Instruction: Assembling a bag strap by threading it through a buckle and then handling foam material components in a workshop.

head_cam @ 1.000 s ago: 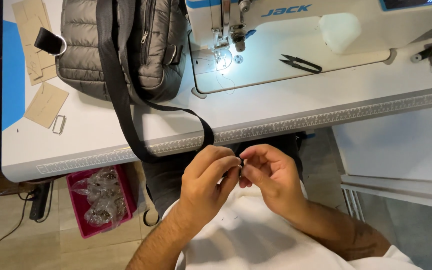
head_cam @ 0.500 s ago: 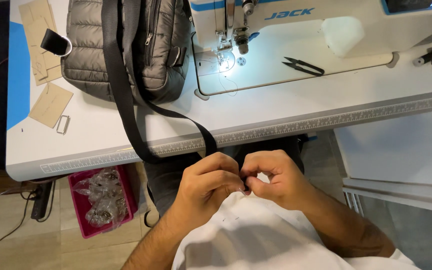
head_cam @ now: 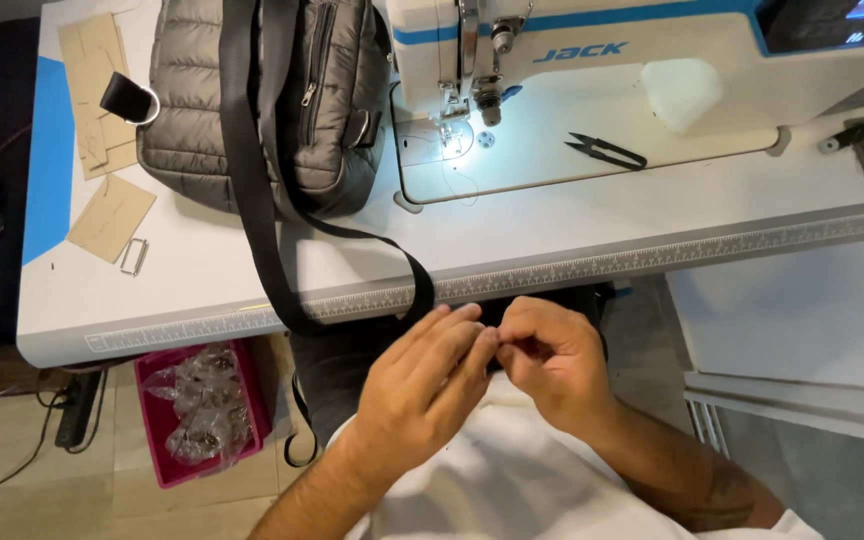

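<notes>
— What packages, labels or screens are in view?

— A dark screen (head_cam: 832, 22) with a faint blue glow sits at the top right corner, set into the white sewing machine (head_cam: 652, 60). A blue lettered label (head_cam: 579, 51) runs along the machine's front.

— Any packaging?

— Clear crinkled plastic bags (head_cam: 197, 400) lie in a pink rectangular tray (head_cam: 157, 440) on the floor at lower left, under the table edge.
</notes>
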